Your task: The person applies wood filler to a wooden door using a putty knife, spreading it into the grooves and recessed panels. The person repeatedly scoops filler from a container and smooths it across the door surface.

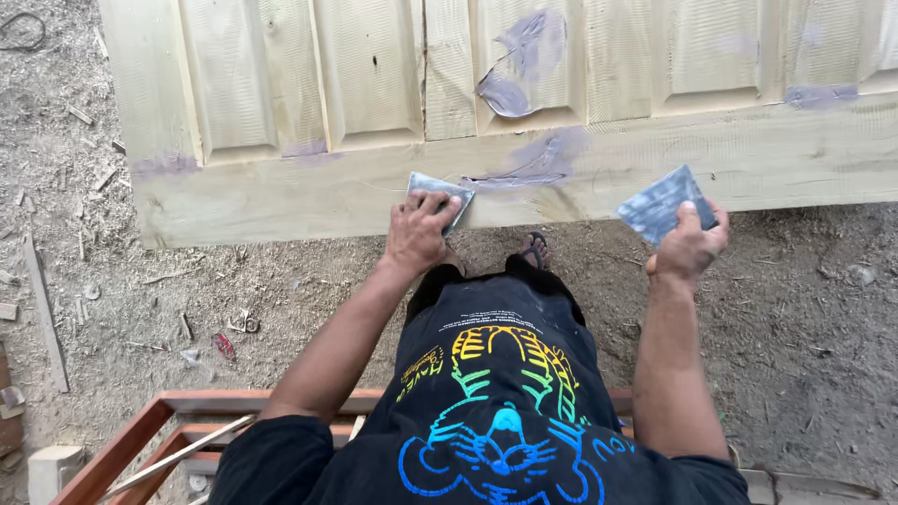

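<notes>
Sandy ground [804, 337] strewn with wood chips and shavings is seen from the head camera, and on it a pale wooden door [580, 178] with raised panels is laid flat, its long lower rail running across the picture just ahead of the person. Grey-violet patches of filler [538, 159] are spread on the rail and on one panel, and smaller ones are seen at the panel corners further to the left and to the right. The left hand [418, 234] is pressed flat on a thin grey scraper blade [438, 194], which lies on the near edge of the rail, just beside the largest patch; its fingers [432, 202] are spread over the blade rather than curled around it. The right hand [689, 245] is held off the wood, in front of the rail, and its fingers [687, 217] are closed on a second grey blade [662, 203], tilted and smeared with the same paste. A sandalled foot [535, 249] is placed close under the door's edge. For the spreading to be done well, it is judged that the left blade should be kept at a low angle and drawn along the grain with even pressure, so that the filler is pushed into the gaps and the surplus is taken off thin. A reddish wooden frame [140, 435] stands at the lower left, well apart from the work.
</notes>
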